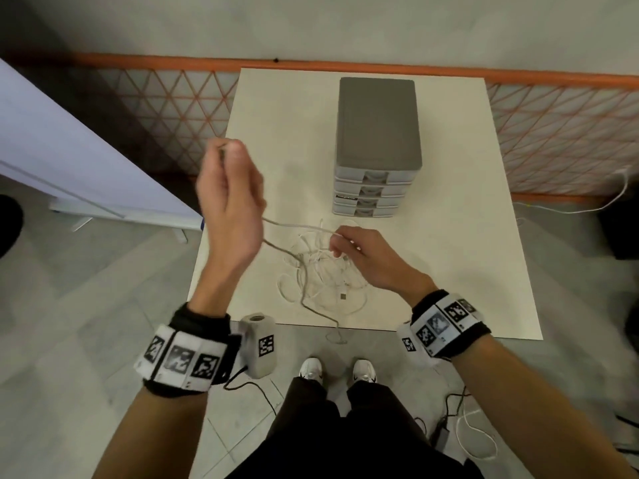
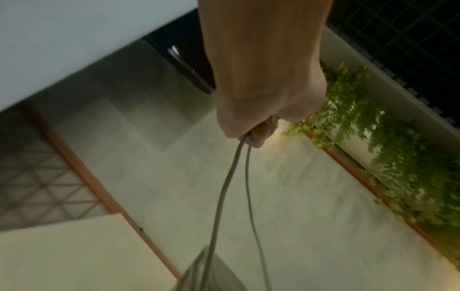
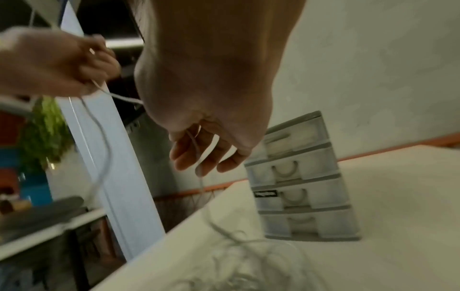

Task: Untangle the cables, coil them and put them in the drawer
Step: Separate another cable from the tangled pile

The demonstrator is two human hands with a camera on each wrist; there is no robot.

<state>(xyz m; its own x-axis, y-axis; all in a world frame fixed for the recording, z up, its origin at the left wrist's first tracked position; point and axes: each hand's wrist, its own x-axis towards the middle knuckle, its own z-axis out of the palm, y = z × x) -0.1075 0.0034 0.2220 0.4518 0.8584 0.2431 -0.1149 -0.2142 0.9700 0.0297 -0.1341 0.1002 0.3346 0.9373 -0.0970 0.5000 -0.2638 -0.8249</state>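
Tabletop (image 1: 449, 236) first: a grey drawer unit (image 1: 378, 146) is parked at the back, all drawers closed. Tangled white cables (image 1: 321, 271) are piled in front of it. One grey cable (image 2: 224, 187) is held raised, clamped in the left hand (image 1: 230, 198)'s grip. Another strand is pinched by the right hand (image 1: 366, 257) just over the pile.

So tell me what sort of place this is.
Probably an indoor recording or workshop space, not a home: a bare board table on tiled floor, an orange mesh barrier, and a white display panel.
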